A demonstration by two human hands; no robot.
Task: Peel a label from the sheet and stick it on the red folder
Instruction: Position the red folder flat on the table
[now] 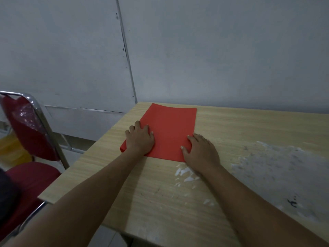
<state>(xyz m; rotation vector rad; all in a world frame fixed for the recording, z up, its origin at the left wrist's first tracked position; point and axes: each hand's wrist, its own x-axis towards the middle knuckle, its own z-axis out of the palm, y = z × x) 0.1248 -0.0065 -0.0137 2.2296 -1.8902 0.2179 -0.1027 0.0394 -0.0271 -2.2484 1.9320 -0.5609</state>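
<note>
The grey wall [213,50] fills the far half of my view, with a seam running down to the far left corner of the wooden surface [160,193]. To the left of it stands a red chair [30,143] with a chrome frame and some clear plastic wrap on its back. The surface is pale wood grain, scuffed with white residue [276,168] on the right and a few torn white flecks near my right wrist.

The red folder [170,127] lies flat on the far left part of the surface, closed. My left hand [140,139] rests flat on its near left corner, fingers spread, holding nothing. My right hand [201,152] lies flat over its near right corner, also spread and empty.

I judge I am only steadying or squaring the folder; no label sheet shows anywhere, so peeling has not begun. Next I would need to find the sheet and free one hand to lift a label's edge.
</note>
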